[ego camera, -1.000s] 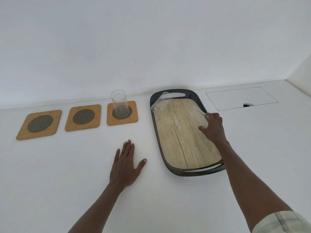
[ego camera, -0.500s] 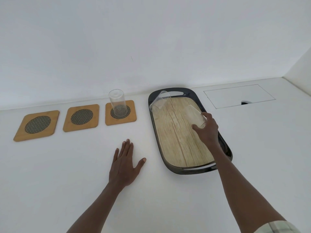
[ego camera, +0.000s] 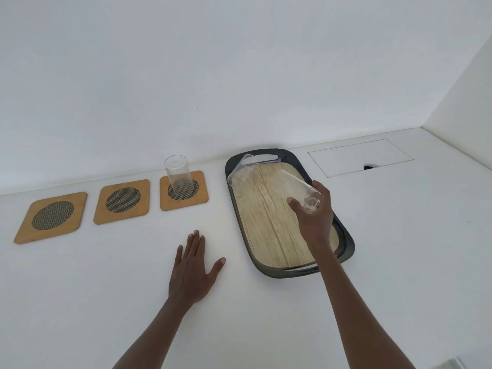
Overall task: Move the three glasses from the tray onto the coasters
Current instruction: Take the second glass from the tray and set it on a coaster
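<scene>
My right hand point(ego camera: 315, 217) grips a clear glass point(ego camera: 294, 189), tilted and lifted above the dark tray point(ego camera: 346, 245) with its wood-look floor. A second clear glass point(ego camera: 243, 170) lies on its side at the tray's far left corner. A third glass point(ego camera: 178, 173) stands upside down on the right wooden coaster point(ego camera: 201, 199). The middle coaster point(ego camera: 121, 201) and the left coaster point(ego camera: 50, 217) hold nothing. My left hand point(ego camera: 193, 270) rests flat on the white counter, fingers spread, left of the tray.
A rectangular hatch outline point(ego camera: 359, 157) with a small dark notch lies in the counter right of the tray. White walls rise behind the counter and at its right end.
My right hand has closed on the glass at the tray's right side, lifted it and carried it left over the tray. My left hand has stayed flat.
</scene>
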Motion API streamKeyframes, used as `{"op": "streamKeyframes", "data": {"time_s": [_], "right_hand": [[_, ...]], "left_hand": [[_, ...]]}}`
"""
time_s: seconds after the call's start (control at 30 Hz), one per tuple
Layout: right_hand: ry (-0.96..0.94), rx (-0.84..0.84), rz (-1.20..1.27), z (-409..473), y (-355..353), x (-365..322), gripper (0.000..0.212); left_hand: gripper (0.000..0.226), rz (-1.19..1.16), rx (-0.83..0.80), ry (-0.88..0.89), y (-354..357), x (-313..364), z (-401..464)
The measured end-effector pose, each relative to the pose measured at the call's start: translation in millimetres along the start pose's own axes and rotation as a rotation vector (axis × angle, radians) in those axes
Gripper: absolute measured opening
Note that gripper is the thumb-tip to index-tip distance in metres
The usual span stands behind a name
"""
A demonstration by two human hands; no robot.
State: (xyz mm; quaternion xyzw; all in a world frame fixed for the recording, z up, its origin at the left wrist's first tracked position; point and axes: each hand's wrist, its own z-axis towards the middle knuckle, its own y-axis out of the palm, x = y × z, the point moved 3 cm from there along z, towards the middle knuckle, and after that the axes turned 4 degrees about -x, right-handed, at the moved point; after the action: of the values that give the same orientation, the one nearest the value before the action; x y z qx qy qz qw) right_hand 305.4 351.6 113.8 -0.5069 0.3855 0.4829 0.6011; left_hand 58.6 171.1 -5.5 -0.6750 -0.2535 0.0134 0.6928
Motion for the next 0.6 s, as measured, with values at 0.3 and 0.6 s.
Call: {"op": "streamKeyframes", "data": {"time_s": [0.3, 0.6], "right_hand": [[-0.029, -0.010, -0.035, -12, -1, -10, 0.071], [-0.036, -0.062, -0.017, -22, 7, -22, 0.076]], "left_hand": [[0.098, 0.024, -0.015, -0.001, 0, 0, 1], [0.099, -0.034, -0.005, 0.014, -3, 1, -1]]}}
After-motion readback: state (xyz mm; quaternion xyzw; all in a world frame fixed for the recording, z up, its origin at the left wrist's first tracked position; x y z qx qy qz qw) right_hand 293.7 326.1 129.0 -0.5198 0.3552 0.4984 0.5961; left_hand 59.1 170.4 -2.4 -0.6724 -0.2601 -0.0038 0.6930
